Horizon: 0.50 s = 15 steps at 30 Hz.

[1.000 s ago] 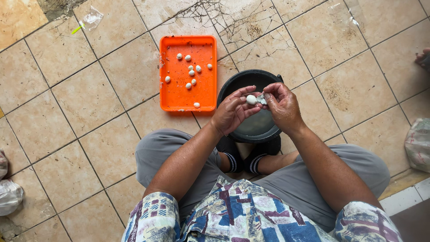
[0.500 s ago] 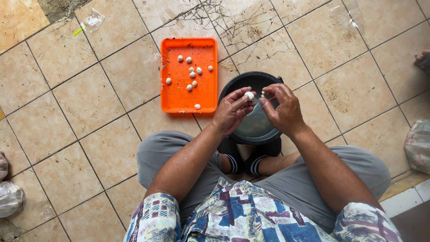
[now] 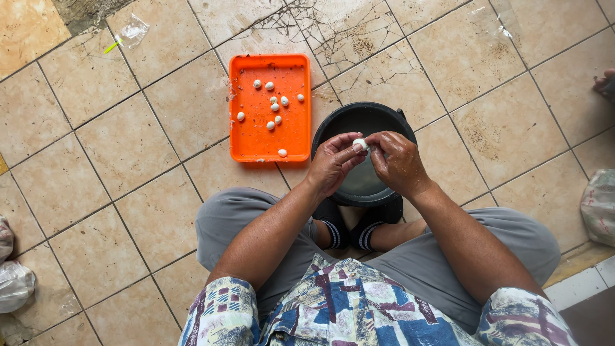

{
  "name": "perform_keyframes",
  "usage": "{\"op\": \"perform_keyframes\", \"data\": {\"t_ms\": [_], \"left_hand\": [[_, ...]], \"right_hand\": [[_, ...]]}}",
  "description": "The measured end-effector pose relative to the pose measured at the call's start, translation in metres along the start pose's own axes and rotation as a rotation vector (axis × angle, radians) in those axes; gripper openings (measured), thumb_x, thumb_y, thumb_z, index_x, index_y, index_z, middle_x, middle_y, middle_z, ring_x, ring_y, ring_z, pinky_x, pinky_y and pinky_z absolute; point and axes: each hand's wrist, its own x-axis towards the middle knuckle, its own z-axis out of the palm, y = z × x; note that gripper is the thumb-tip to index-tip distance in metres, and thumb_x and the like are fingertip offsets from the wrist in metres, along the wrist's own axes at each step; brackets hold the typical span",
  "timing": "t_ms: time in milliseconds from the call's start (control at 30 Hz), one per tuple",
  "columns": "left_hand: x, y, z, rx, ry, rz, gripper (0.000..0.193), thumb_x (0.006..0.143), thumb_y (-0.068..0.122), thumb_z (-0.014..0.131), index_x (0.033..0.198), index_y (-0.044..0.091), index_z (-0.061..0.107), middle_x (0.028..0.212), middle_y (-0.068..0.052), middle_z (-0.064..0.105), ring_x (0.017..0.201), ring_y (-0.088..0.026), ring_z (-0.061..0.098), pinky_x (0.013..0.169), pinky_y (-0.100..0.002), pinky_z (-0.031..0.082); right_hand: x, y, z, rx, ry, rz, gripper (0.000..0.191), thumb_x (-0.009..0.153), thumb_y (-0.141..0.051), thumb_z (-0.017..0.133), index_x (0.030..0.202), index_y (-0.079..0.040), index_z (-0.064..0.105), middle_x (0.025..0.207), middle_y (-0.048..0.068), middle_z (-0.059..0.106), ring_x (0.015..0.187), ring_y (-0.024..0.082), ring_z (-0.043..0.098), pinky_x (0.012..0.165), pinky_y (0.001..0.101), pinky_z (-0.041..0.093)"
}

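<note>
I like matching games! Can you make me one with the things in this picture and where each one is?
Things:
1. Small white round egg
2. Flat orange plastic tray
3. Round black plastic bucket
4. Clear plastic bag

Places:
A. On the tiled floor at the far left edge
B. On the floor in front of the feet, under both hands
C. Pinched between the fingertips of the left hand and the right hand
D. On the floor left of the bucket, holding loose white eggs

Pairs: 1-C, 2-D, 3-B, 4-A
</note>
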Motion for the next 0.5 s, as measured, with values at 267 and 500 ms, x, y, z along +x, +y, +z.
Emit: {"op": "perform_keyframes", "data": {"t_ms": [267,500], "left_hand": [[0.008,-0.004,-0.008,-0.017,-0.010,0.047,0.030,0.095,0.007,0.075,0.123,0.002,0.066,0.116,-0.011,0.071,0.108,-0.018,0.069,0.098,-0.033,0.059],[0.009,-0.008,-0.010,0.201,-0.006,0.151,0.033,0.093,0.007,0.077,0.125,0.002,0.069,0.116,-0.009,0.074,0.106,-0.016,0.070,0.096,-0.032,0.059]], "right_hand": [[0.005,-0.002,-0.001,0.179,-0.034,0.120,0.013,0.092,0.001,0.066,0.105,0.002,0.069,0.097,0.014,0.072,0.085,0.023,0.074,0.073,0.0342,0.061],[0.006,0.003,0.002,0.035,-0.037,0.025,0.011,0.090,0.000,0.068,0.101,0.001,0.067,0.094,0.014,0.072,0.086,0.027,0.073,0.073,0.0359,0.060]]}}
